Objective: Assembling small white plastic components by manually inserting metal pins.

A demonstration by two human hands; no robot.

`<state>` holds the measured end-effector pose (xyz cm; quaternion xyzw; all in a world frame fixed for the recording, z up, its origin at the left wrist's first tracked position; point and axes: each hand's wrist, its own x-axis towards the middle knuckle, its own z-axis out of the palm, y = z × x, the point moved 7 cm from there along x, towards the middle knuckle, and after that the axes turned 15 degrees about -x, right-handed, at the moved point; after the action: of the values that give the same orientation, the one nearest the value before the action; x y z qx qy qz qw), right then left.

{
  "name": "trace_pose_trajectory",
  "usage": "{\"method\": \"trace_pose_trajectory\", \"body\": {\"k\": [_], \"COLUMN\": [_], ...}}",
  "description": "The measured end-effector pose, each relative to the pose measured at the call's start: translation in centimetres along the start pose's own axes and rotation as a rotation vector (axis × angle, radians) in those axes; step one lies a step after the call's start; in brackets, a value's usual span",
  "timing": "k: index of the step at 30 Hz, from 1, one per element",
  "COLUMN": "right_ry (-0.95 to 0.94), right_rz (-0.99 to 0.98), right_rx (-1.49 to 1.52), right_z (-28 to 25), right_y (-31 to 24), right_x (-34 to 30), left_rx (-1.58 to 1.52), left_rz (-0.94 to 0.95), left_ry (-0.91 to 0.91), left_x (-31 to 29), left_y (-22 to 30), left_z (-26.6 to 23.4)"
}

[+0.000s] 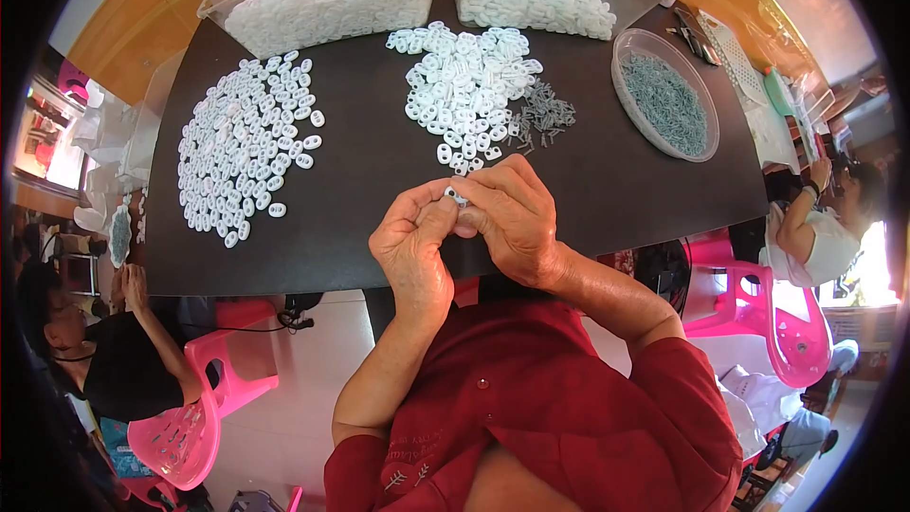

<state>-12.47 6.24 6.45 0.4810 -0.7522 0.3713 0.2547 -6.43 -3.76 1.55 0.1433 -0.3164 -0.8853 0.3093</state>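
Note:
A small white oval plastic piece with a dark hole (456,196) is pinched between my fingertips, just over the table's near edge. My left hand (414,235) is closed on its left side. From the right, my right hand (513,218) grips the same piece, hiding much of it. Just beyond my fingers spreads a heap of white two-holed oval pieces (460,85). Against its right side lies a small pile of short grey pins (548,114). Whether a pin is in my fingers, I cannot tell.
Another spread of white ovals (237,147) covers the left of the dark table (360,133). Two clear bins (332,5) of white pieces stand at the back. A round tub (713,123) of grey pins sits right. People work on both sides, near pink chairs (204,398).

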Motion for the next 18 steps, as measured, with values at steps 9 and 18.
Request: {"method": "trace_pose_trajectory", "body": {"k": [9,18], "right_ry": [-0.024,-0.040], "right_rz": [0.022,0.148], "right_rx": [-0.007,0.128], "right_z": [-0.46,-0.51], "right_y": [0.12,0.28], "right_x": [0.30,0.24], "left_rx": [0.118,0.101], "left_rz": [0.022,0.049], "left_ry": [-0.092,-0.112], "left_x": [0.49,0.35], "left_y": [0.29,0.63], "left_z": [-0.08,0.07]}}
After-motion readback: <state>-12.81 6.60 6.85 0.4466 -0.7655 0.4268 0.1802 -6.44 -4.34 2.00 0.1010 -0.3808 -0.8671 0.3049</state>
